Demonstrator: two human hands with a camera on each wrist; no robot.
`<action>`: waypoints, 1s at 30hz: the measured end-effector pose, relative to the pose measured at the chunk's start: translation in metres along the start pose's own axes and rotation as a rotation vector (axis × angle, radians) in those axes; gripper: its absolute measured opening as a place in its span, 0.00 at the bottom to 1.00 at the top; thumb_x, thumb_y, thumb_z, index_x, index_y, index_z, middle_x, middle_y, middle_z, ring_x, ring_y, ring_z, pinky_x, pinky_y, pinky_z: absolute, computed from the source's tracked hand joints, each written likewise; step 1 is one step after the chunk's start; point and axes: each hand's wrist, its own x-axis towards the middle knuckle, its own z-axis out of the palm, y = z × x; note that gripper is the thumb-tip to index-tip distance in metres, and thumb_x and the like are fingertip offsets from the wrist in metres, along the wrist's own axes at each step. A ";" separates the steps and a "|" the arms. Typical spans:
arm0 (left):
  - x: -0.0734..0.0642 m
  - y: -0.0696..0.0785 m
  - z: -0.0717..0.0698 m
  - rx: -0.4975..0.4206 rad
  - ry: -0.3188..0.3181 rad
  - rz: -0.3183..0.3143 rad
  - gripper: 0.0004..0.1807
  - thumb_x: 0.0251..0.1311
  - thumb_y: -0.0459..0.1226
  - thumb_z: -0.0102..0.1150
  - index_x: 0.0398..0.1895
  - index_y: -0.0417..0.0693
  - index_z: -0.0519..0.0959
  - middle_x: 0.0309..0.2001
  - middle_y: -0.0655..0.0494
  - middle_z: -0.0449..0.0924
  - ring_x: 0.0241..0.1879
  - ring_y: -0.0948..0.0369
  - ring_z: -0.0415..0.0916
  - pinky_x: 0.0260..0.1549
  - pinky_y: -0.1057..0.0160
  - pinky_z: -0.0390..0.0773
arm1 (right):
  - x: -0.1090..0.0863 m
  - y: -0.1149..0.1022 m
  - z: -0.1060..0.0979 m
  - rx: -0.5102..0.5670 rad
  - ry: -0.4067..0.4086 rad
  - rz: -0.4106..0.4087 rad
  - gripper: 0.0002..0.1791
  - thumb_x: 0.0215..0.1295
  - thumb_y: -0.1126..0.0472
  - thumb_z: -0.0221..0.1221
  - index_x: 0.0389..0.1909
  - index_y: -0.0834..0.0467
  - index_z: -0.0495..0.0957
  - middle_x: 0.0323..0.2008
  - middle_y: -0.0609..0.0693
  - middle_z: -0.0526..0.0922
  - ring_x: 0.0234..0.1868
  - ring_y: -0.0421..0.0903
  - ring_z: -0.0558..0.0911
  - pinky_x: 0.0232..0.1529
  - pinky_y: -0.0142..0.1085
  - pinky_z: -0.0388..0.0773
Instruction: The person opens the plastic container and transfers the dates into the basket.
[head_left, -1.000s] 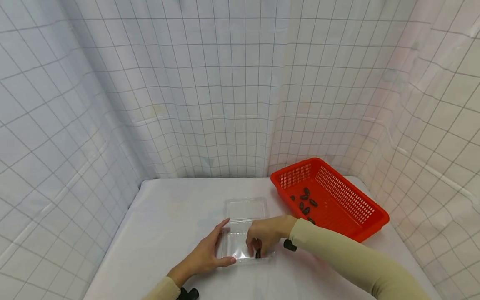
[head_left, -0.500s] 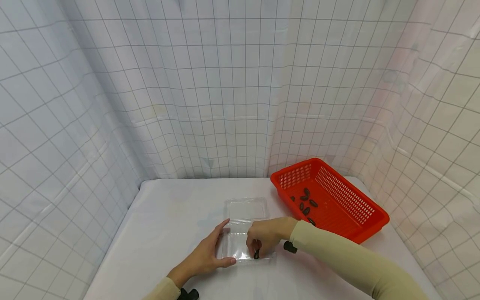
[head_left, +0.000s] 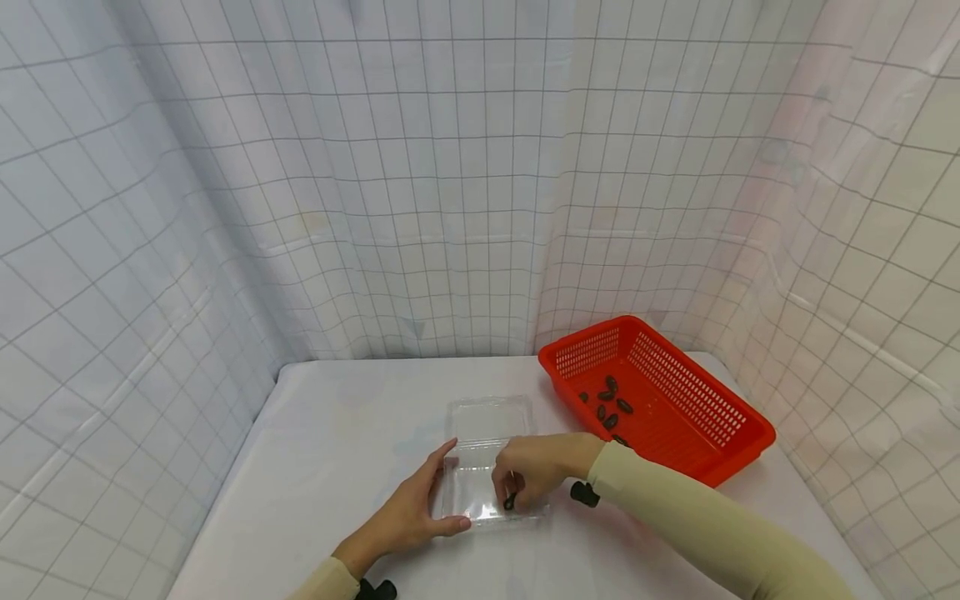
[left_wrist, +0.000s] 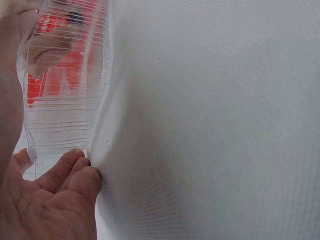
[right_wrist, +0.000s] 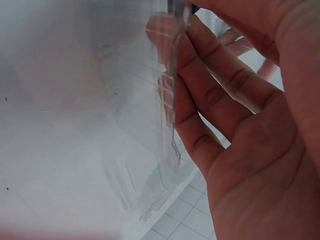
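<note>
A clear plastic clamshell box [head_left: 472, 487] lies on the white table with its lid [head_left: 491, 418] folded back, away from me. My left hand [head_left: 405, 510] spans the box's left side, thumb at the near corner and fingers at the hinge end. In the left wrist view those fingers [left_wrist: 70, 175] curve against the ribbed wall. Reaching into the box's right half, my right hand [head_left: 534, 468] pinches a small dark oval piece [head_left: 510, 502] low over the box floor. The right wrist view shows that hand through the clear wall [right_wrist: 169, 100], with the piece mostly cut off at the top.
A red slotted plastic basket [head_left: 697, 454] stands at the back right, close beside the right forearm. Several similar dark oval pieces [head_left: 624, 406] lie in its left part. Grid-patterned white curtains [head_left: 442, 208] enclose the table at the back and both sides.
The dark piece has tilted and shifted slightly left between the right fingertips. My left hand, the box and the basket keep their places.
</note>
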 end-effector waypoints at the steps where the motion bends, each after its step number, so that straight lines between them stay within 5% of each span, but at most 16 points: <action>1: 0.000 0.000 0.000 -0.002 0.001 0.000 0.69 0.65 0.57 0.86 0.98 0.51 0.50 0.88 0.32 0.68 0.86 0.36 0.72 0.84 0.41 0.79 | -0.001 0.000 -0.001 0.001 0.007 -0.002 0.11 0.74 0.65 0.76 0.48 0.44 0.96 0.37 0.34 0.90 0.38 0.28 0.82 0.46 0.18 0.85; 17: -0.003 0.004 -0.002 0.002 0.010 0.010 0.69 0.65 0.54 0.88 0.97 0.49 0.50 0.87 0.32 0.69 0.84 0.36 0.74 0.82 0.43 0.81 | -0.014 -0.001 -0.010 0.043 0.101 -0.017 0.09 0.77 0.64 0.75 0.50 0.46 0.94 0.41 0.41 0.94 0.41 0.29 0.83 0.50 0.19 0.87; 30: -0.001 0.002 0.000 -0.002 0.003 -0.010 0.69 0.65 0.56 0.87 0.98 0.51 0.49 0.89 0.33 0.68 0.86 0.38 0.72 0.85 0.42 0.79 | -0.030 -0.006 -0.020 0.093 0.167 0.004 0.09 0.78 0.62 0.76 0.52 0.47 0.93 0.44 0.39 0.93 0.43 0.29 0.84 0.55 0.31 0.94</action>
